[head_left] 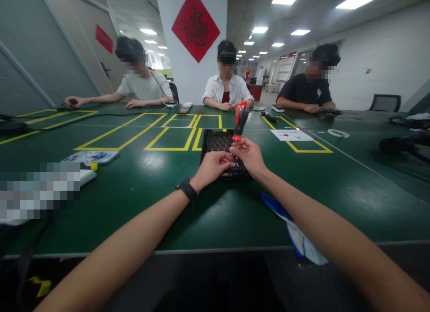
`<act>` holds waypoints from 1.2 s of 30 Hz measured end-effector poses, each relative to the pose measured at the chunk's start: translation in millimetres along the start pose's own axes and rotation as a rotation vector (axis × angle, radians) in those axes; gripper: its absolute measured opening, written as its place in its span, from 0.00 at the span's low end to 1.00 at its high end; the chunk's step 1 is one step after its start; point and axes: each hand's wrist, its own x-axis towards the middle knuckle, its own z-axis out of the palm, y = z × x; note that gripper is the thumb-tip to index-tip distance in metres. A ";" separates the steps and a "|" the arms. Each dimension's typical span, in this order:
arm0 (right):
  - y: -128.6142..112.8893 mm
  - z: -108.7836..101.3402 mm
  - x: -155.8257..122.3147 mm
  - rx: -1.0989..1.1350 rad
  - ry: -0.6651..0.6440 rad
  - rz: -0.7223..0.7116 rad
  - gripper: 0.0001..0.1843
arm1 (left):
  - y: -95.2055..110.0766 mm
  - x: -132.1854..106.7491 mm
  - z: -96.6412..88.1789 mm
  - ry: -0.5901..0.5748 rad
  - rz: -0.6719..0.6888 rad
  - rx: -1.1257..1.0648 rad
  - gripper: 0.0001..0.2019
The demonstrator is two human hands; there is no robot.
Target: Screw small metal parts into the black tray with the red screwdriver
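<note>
A red-and-black screwdriver (240, 119) stands upright over the near end of a black tray (218, 142) on the green table. My right hand (250, 156) is closed around its lower shaft, just under the handle. My left hand (213, 165) is pinched against the shaft from the left, fingers curled, a black watch on its wrist. The screwdriver's tip and whatever it touches are hidden behind my fingers.
Three people sit along the far side of the table (141, 186), which is marked with yellow tape rectangles. A white-and-blue cloth (295, 233) lies under my right forearm. A paper sheet (291, 134) lies to the right, cables and devices at both sides.
</note>
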 end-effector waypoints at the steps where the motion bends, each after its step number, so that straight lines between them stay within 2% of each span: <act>1: -0.4 0.3 0.0 0.006 -0.001 0.000 0.17 | 0.5 -0.2 0.0 -0.012 -0.001 0.002 0.09; 5: -3.0 0.3 -0.7 -0.010 -0.026 0.028 0.18 | 1.2 -1.0 -0.1 -0.062 0.016 -0.009 0.07; 11: -5.6 -0.9 -1.3 0.005 -0.070 0.031 0.22 | 0.1 -0.9 -0.7 -0.041 0.038 -0.031 0.08; 17: -3.2 0.6 -1.9 0.012 0.013 0.040 0.18 | 1.4 0.1 -1.3 0.034 0.058 0.061 0.09; 23: -2.9 1.6 -2.0 -0.001 0.026 0.006 0.16 | 1.3 -0.7 -2.1 0.022 0.049 0.099 0.11; 32: -4.3 -0.7 -0.9 0.037 -0.109 0.047 0.21 | 4.6 -1.2 -3.0 -0.007 0.053 0.122 0.09; 36: -1.6 -2.3 -0.5 0.045 -0.071 0.051 0.18 | 2.8 -1.0 -2.6 -0.002 0.052 0.090 0.09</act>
